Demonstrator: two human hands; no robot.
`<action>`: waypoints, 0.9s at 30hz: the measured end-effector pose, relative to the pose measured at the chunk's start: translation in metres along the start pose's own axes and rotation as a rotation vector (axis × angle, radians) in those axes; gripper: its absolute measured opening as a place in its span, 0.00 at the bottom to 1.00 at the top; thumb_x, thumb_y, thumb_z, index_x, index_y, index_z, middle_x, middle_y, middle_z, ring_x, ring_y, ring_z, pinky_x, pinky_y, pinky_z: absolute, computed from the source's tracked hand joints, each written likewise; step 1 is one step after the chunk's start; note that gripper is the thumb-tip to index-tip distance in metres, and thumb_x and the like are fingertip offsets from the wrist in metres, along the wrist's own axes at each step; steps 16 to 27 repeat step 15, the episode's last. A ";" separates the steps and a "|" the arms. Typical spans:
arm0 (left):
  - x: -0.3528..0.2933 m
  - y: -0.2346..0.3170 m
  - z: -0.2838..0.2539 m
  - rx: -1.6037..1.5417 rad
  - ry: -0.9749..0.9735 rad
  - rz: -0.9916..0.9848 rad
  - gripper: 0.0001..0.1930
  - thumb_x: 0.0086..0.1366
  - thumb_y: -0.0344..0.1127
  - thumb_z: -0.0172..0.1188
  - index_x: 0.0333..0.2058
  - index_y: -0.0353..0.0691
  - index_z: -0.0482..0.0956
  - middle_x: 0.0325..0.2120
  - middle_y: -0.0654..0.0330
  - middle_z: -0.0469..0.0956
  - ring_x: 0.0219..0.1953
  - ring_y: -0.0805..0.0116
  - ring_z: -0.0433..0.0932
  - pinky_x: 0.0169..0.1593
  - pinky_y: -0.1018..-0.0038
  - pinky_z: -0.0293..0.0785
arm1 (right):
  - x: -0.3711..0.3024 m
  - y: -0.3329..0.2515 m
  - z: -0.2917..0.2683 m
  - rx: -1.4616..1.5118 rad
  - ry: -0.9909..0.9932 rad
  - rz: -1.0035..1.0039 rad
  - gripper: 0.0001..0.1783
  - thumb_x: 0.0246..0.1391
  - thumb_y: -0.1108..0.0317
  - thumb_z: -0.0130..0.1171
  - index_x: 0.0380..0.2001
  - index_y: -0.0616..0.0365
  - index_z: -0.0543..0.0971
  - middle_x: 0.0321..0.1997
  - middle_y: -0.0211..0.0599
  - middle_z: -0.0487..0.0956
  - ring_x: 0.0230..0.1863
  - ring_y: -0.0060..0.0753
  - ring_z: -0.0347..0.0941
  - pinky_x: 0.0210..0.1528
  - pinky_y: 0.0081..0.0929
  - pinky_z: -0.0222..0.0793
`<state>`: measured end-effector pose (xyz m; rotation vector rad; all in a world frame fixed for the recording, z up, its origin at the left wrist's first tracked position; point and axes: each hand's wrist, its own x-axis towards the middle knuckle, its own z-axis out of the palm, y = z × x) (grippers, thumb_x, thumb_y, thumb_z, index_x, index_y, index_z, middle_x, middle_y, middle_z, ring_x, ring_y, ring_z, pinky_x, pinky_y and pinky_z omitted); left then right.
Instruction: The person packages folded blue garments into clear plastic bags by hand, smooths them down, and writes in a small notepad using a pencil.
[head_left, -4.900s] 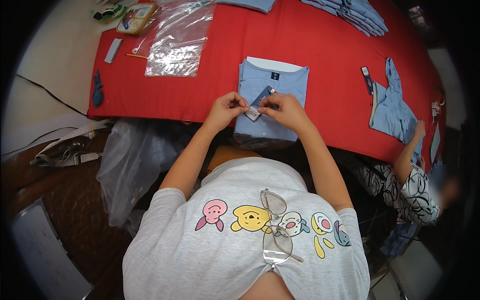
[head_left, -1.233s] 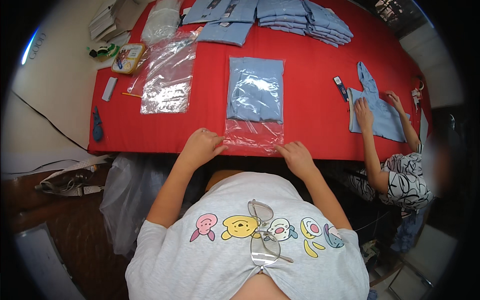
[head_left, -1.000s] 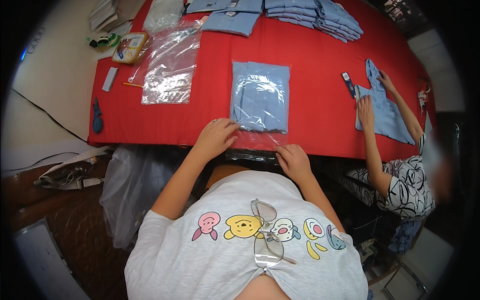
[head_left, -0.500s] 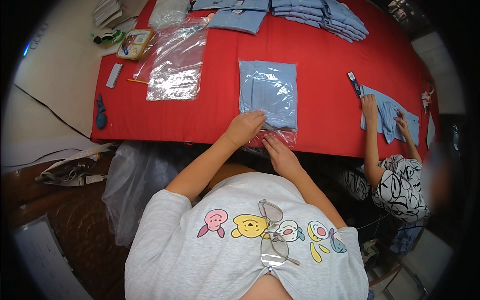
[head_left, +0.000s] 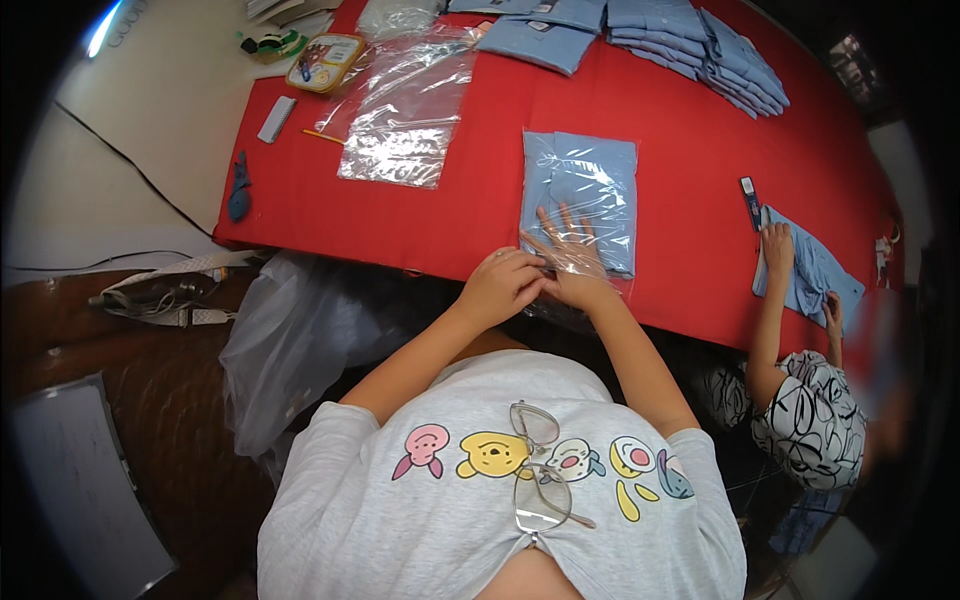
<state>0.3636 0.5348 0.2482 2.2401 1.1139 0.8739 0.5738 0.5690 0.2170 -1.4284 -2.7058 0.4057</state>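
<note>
In front of me a folded light-blue garment (head_left: 590, 180) lies inside a clear plastic bag (head_left: 626, 286), close to the table's near edge. My right hand (head_left: 580, 268) reaches in through the bag's near end. Its fingers lie spread over the garment's lower part, beneath the film. Beside it, my left hand (head_left: 503, 288) has its fingers closed at the bag's near left corner, seemingly on the film edge. The fingertips of the left hand touch or nearly touch the right hand's thumb side.
Flat clear bags (head_left: 395, 150) lie to the left, near a pencil (head_left: 323, 136) and a plastic tub (head_left: 325, 62). Stacks of folded blue garments (head_left: 655, 25) stand at the back. At right, another person's hands (head_left: 777, 248) work on a blue garment (head_left: 812, 275) beside a dark tag (head_left: 750, 203).
My right hand has gone from the bag's near edge to inside it, fingers spreading. My left hand has drawn back from the garment to the bag's near edge. The whole view has shifted.
</note>
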 end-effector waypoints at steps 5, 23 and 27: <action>-0.040 -0.040 -0.049 0.065 0.088 -0.254 0.08 0.67 0.35 0.69 0.36 0.37 0.88 0.44 0.57 0.87 0.49 0.56 0.85 0.58 0.61 0.77 | -0.013 0.000 0.032 0.119 0.307 0.076 0.60 0.56 0.31 0.67 0.81 0.54 0.58 0.86 0.62 0.49 0.87 0.62 0.40 0.85 0.60 0.33; 0.033 -0.239 -0.226 0.150 0.465 -0.523 0.12 0.68 0.41 0.68 0.40 0.37 0.88 0.40 0.50 0.87 0.42 0.51 0.86 0.47 0.60 0.81 | -0.022 -0.025 0.019 -0.107 0.227 0.407 0.63 0.52 0.31 0.69 0.84 0.43 0.53 0.88 0.57 0.40 0.87 0.70 0.31 0.77 0.83 0.22; 0.033 -0.239 -0.226 0.150 0.465 -0.523 0.12 0.68 0.41 0.68 0.40 0.37 0.88 0.40 0.50 0.87 0.42 0.51 0.86 0.47 0.60 0.81 | -0.022 -0.025 0.019 -0.107 0.227 0.407 0.63 0.52 0.31 0.69 0.84 0.43 0.53 0.88 0.57 0.40 0.87 0.70 0.31 0.77 0.83 0.22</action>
